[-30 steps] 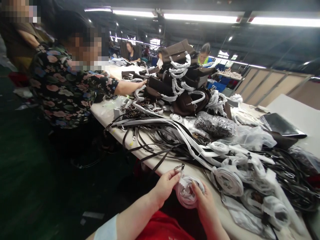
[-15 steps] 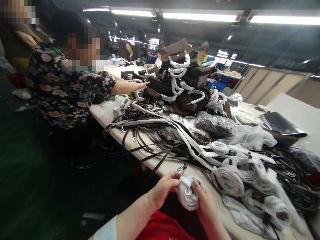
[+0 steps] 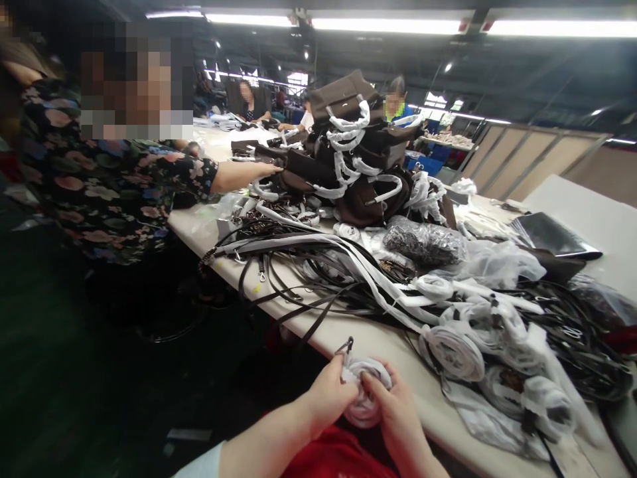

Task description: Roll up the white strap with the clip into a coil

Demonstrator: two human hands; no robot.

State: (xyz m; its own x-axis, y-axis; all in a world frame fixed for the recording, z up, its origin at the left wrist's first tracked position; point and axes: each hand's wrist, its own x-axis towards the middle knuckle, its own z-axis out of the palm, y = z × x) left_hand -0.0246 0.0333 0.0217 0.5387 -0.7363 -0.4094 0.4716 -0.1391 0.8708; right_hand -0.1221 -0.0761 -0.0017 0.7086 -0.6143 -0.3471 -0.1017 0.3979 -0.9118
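Gripping a coiled, white-wrapped strap roll just off the near edge of the table, the left hand and the right hand close on it from either side, fingers curled around the bundle, with a metal clasp poking up at its top. By the look of it this roll is nearly wound, though whether its end is tucked in cannot be told, since the fingers cover most of it. Several finished wrapped rolls lie toward the near right of the table, while a wide tangle of loose dark straps runs along the left edge, so plenty appears left to do. Farther back stands a heap of brown handbags with white-wrapped handles, where a co-worker's hand reaches in. Clear plastic bags blur what lies beneath them, and the far right corner is cut off.
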